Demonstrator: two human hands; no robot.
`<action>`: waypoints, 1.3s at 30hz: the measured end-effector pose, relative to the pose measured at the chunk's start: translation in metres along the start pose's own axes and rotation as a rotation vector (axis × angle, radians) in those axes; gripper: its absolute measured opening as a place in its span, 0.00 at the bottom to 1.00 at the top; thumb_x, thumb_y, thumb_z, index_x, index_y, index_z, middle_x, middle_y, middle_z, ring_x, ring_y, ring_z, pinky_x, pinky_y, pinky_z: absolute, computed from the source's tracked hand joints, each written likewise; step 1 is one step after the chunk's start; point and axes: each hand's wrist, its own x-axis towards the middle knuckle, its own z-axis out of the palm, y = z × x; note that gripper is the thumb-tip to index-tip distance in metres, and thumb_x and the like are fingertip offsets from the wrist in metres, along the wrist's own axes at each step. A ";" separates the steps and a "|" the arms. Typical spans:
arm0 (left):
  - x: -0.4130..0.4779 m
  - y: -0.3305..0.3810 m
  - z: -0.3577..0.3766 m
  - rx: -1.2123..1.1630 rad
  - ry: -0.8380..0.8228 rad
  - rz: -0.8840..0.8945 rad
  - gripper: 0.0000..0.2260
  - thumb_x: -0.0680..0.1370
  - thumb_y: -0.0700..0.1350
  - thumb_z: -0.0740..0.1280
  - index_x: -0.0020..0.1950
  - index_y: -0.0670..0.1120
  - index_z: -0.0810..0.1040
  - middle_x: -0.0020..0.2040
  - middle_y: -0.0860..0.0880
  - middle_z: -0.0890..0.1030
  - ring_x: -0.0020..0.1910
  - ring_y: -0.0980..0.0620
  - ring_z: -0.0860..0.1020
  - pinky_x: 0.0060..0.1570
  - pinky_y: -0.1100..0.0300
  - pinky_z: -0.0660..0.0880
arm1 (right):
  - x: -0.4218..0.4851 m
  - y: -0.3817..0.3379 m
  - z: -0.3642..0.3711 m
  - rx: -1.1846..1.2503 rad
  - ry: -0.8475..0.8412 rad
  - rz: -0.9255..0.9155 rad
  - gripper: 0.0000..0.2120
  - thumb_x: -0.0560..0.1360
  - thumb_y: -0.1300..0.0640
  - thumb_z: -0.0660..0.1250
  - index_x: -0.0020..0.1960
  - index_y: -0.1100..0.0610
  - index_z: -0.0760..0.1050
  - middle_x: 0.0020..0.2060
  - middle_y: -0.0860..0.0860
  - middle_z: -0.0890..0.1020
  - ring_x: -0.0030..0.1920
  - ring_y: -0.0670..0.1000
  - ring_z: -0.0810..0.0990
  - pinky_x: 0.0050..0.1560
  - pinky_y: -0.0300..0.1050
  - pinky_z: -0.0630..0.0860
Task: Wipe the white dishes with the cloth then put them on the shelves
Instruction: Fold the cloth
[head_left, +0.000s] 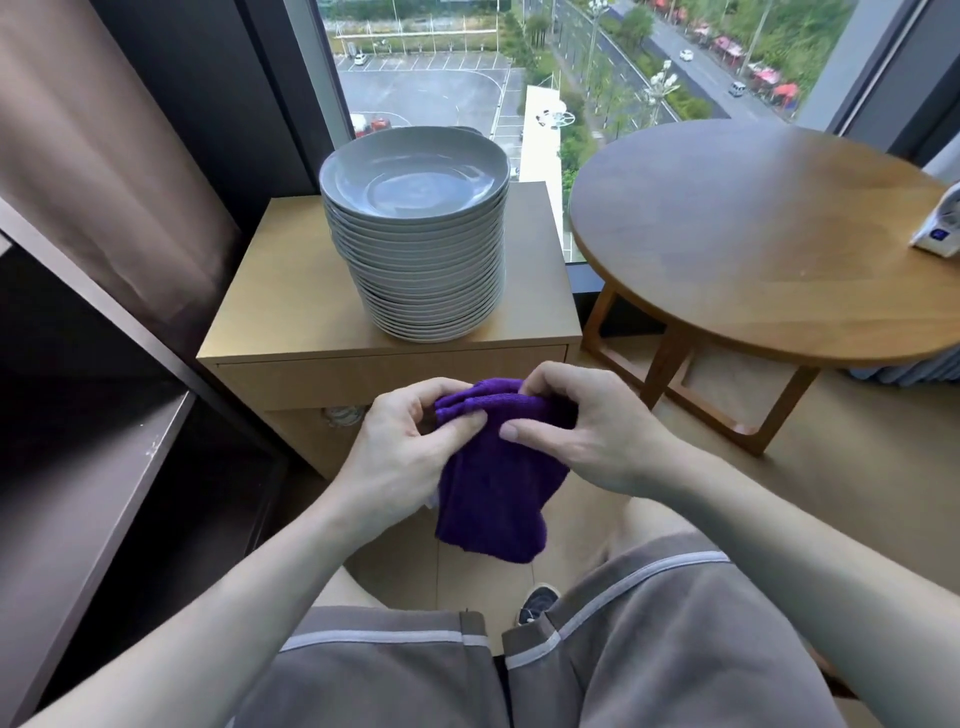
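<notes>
We've got the purple cloth (491, 483) hanging lengthwise downward, left hand (400, 441) and right hand (576, 426) both pinching its folded top edge, dishes (421, 239) stacked upright beyond.

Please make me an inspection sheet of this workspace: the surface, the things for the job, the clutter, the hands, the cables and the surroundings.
Surface: a light wooden cabinet carries the dishes.
Job's things: a tall stack of white plates stands on the cabinet. A purple cloth hangs folded in front of it. The dark shelves are at the left.
Clutter: a small white device sits at the edge of the round table.
Hands: the left hand and the right hand both pinch the top of the purple cloth with curled fingers.
Cables: nothing seen.
Surroundings: a window behind the cabinet and a curtain at the left.
</notes>
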 end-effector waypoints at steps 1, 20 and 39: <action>0.002 0.001 -0.004 -0.016 -0.004 -0.016 0.06 0.80 0.50 0.71 0.54 0.56 0.86 0.49 0.51 0.87 0.49 0.53 0.86 0.42 0.62 0.81 | 0.002 0.004 -0.008 -0.017 -0.074 0.066 0.07 0.74 0.49 0.76 0.45 0.48 0.79 0.37 0.43 0.82 0.39 0.44 0.81 0.37 0.39 0.77; 0.018 -0.008 -0.035 0.317 0.067 0.062 0.08 0.83 0.39 0.69 0.54 0.52 0.84 0.46 0.55 0.86 0.48 0.56 0.83 0.49 0.62 0.77 | 0.005 0.024 -0.025 -0.157 0.005 0.127 0.14 0.74 0.55 0.76 0.53 0.44 0.74 0.42 0.44 0.81 0.43 0.45 0.81 0.41 0.40 0.81; 0.023 -0.014 -0.024 -0.257 0.028 -0.194 0.11 0.78 0.55 0.70 0.56 0.52 0.84 0.50 0.47 0.85 0.49 0.49 0.82 0.49 0.47 0.78 | 0.012 0.011 -0.033 0.467 0.094 0.354 0.17 0.74 0.44 0.71 0.53 0.56 0.82 0.42 0.52 0.86 0.44 0.52 0.86 0.39 0.42 0.79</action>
